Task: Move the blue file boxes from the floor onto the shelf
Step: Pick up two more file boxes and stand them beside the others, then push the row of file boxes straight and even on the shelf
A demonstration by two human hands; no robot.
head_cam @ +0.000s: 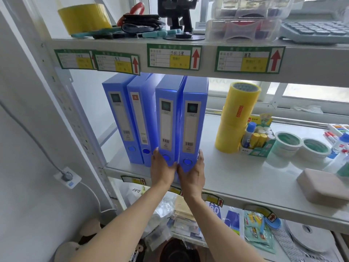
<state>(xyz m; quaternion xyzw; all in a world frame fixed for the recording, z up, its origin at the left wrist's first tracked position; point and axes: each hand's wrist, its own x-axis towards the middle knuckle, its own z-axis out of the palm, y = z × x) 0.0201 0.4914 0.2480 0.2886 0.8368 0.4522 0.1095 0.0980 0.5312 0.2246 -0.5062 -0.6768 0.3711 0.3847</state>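
Several blue file boxes stand upright, spines outward, at the left end of the middle shelf (236, 173). The two left boxes (120, 118) (140, 114) sit further back. My left hand (162, 169) grips the bottom of the third box (167, 118), fingers along its left side. My right hand (192, 171) holds the bottom of the fourth box (193, 121), fingers wrapped on its right side. Both held boxes stick out at the shelf's front edge. No floor boxes are in view.
Stacked yellow tape rolls (236, 118) stand right of the boxes, then a glue-stick carton (258, 137), white tape rolls (302, 146) and a beige block (321, 186). The upper shelf (207, 53) hangs close above the box tops. A wall socket (67, 176) is at the left.
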